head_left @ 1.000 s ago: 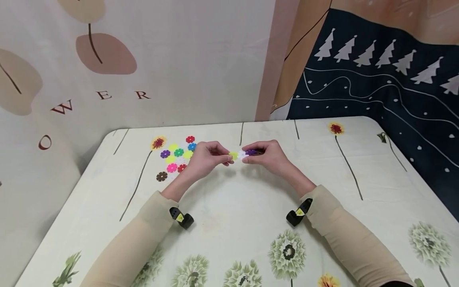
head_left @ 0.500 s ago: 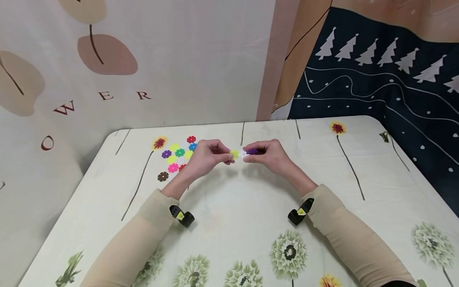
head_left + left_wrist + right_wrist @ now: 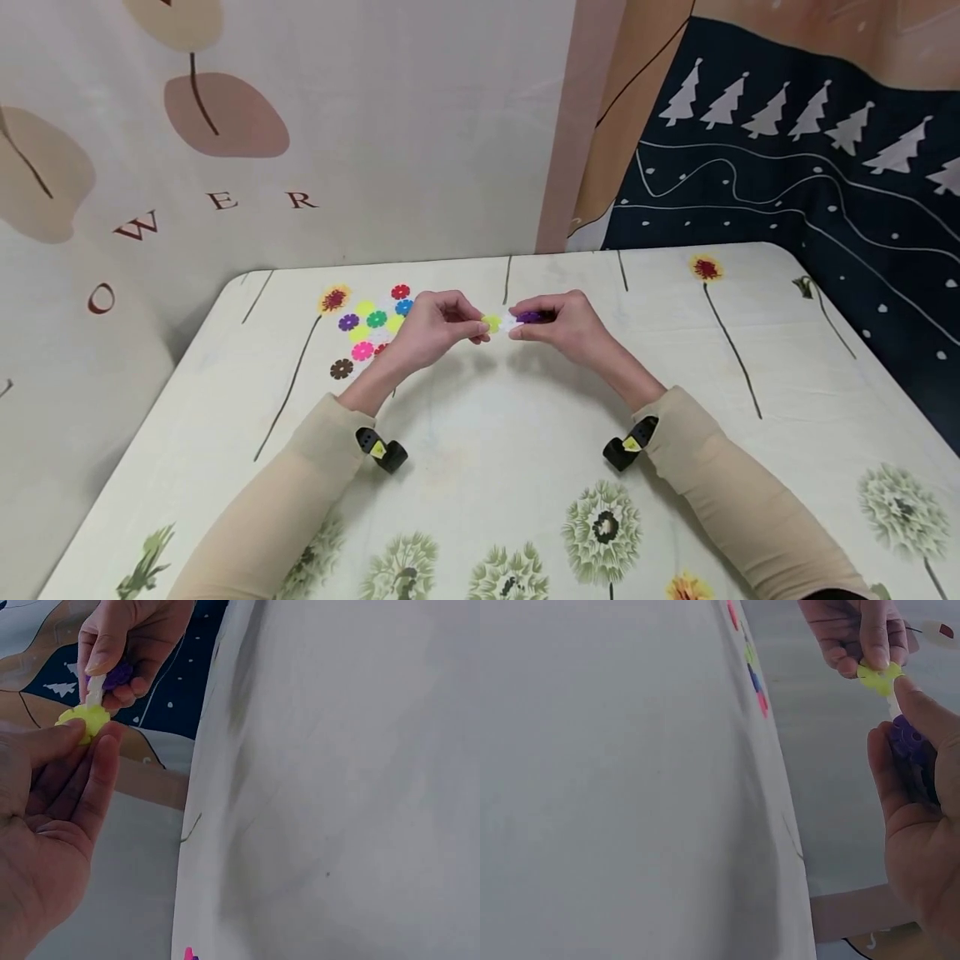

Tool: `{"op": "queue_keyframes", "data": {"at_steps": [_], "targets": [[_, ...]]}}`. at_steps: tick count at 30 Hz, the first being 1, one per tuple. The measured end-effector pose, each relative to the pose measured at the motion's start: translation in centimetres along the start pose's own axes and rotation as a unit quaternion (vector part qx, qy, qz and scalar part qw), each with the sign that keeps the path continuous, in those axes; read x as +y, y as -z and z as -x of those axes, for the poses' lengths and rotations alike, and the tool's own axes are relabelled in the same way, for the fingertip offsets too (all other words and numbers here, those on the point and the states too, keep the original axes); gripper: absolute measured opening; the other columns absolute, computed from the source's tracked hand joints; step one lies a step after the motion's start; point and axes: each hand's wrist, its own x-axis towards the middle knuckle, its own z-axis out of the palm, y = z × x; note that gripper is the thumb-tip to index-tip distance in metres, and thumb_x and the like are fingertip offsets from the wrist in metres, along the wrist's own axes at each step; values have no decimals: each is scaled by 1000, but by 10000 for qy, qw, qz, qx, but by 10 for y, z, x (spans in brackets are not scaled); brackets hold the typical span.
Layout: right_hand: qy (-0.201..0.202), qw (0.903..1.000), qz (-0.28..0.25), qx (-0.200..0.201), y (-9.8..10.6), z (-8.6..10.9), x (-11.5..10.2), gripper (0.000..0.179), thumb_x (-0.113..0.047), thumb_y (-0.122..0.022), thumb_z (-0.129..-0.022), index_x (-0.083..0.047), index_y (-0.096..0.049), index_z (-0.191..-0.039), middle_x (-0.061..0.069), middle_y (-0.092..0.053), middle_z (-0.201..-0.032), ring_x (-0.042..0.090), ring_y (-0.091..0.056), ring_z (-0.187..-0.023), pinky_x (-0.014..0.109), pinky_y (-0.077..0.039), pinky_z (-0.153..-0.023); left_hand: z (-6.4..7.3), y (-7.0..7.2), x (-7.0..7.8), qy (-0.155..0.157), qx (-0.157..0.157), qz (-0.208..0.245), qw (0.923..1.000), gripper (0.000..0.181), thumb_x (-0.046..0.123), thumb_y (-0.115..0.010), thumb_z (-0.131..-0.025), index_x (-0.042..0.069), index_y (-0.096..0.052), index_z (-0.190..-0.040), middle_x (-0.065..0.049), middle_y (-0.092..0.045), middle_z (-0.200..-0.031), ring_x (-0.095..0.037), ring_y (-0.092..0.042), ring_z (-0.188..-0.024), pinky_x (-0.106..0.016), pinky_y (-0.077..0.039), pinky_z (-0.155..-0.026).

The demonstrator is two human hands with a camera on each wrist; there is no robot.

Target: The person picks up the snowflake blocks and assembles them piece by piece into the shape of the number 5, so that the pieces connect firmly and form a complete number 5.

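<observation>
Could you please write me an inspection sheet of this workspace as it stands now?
Surface: table under a cream cloth printed with flowers.
Job's things: yellow disc, white disc and purple disc in a row, held above the table between both hands.
Clutter: loose discs in mixed colours lie on the table beside the left hand.
Grippers: left hand pinches the yellow disc; right hand holds the purple disc, fingers curled round it.
Cables: nothing seen.
Surroundings: leaf-print wall hanging behind; dark tree-print hanging to the right.
</observation>
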Motion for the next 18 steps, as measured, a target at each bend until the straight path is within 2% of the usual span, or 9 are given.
{"op": "queue_keyframes", "data": {"at_steps": [5,13,18], "targets": [[111,9998,-123,142,4,-1,-6,34,-8,-87,-82,1,-77,-114,16,-74,-113,24,-69,-96,23,-58,-79,-2,-1,2,-257,191,255,9992,10,1,-76,-92,-3,-72,-99,-14,-75,-92,-29,-74,-83,-34,-61,-83],[411,9989,56,-219,6,-1,-10,32,-4,-85,-83,5,-76,-112,18,-74,-110,24,-66,-90,21,-57,-75,-4,6,2,-382,-305,354,9982,5,-6,-71,-93,-10,-69,-96,-17,-74,-88,-43,-72,-84,-37,-62,-80],[544,9984,22,-119,4,-1,-9,32,-2,-85,-82,6,-75,-111,20,-74,-110,23,-67,-90,21,-57,-76,-3,6,2,-448,-264,366,9980,2,-6,-71,-93,-8,-70,-94,-16,-74,-88,-39,-73,-83,-38,-62,-81]]}}
